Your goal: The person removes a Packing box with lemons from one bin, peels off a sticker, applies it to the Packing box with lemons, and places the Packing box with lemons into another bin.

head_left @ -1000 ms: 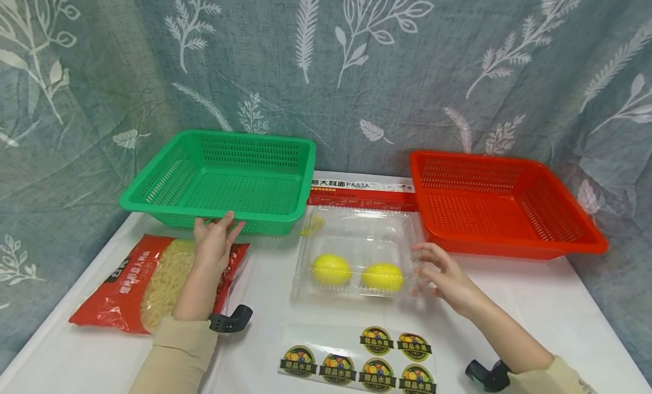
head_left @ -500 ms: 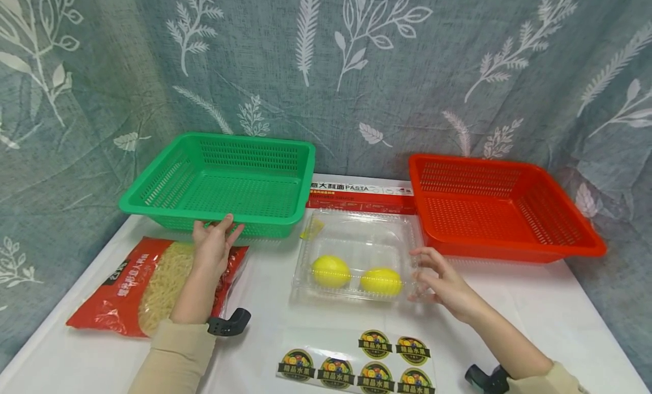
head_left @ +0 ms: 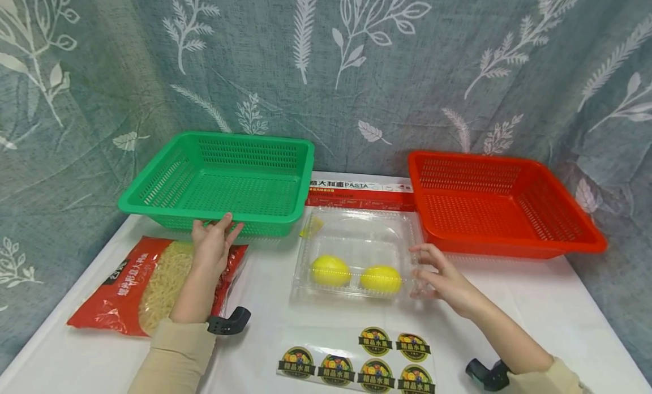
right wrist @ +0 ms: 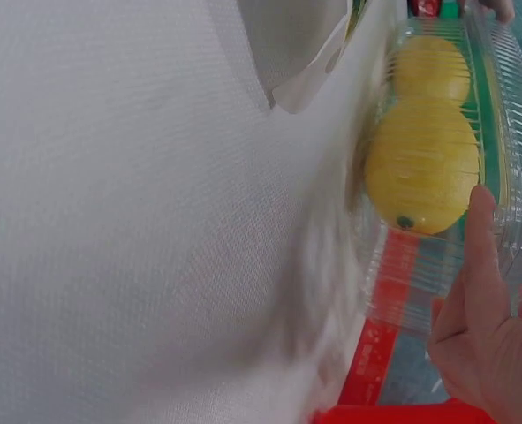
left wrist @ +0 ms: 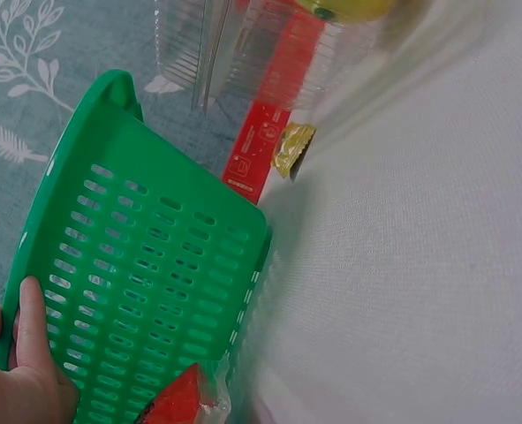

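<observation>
Nearest, at the front edge of the surface (head_left: 448,360), a sheet of round stickers (head_left: 356,368) lies flat in the head view, though the right wrist view suggests a lifted edge; a sleeve dragging back could catch and crease it.

Farther in, by the surface's left edge, the left forearm passes over a bag of pasta (head_left: 165,281). Lowering that arm could press the bag or push it outward.

Around mid-surface, a clear plastic box (head_left: 364,230) holds two yellow fruits (head_left: 381,279), both at its near side. The right hand (head_left: 448,281) is at the box's right edge, fingers spread and bent; whether they pinch the rim I cannot tell. Lifting from that edge alone would probably tip the box and roll the fruits left; if the lid is unlatched, which is unclear, one could escape. Squeezing hard might dent the thin wall. A small yellow packet (left wrist: 293,148) beside the box's left side could be shoved along.

The left hand (head_left: 213,244) has its fingers clasped on the front rim of the green basket (head_left: 244,184), toward the far left corner. A pull there could run the basket into the bag.

Toward the far right corner, the red basket (head_left: 509,213) is close to the box; a rightward slide would likely bump it. Behind, along the far edge, lies a red-and-white pasta carton (head_left: 361,198).
</observation>
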Demonstrator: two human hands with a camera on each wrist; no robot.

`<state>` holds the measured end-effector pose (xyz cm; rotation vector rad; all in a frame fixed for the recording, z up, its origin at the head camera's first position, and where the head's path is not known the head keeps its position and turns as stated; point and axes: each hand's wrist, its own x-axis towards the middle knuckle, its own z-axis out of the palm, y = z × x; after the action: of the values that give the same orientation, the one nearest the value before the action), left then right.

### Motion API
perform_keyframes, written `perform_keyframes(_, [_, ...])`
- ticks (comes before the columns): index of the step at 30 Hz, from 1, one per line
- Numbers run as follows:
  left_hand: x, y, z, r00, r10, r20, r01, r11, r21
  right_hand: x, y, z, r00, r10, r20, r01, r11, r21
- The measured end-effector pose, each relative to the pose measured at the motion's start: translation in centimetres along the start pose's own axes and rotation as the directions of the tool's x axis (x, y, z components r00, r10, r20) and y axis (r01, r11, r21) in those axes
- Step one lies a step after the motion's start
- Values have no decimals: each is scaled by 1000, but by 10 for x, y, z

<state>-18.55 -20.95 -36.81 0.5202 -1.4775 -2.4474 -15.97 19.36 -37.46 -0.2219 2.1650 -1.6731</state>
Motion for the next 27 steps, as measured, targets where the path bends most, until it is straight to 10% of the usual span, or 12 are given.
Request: perform_keyframes(27, [2,1,2,1000,-22,-7,22,999,-26,-11,-2,-11,999,-12,32,13,999,-35])
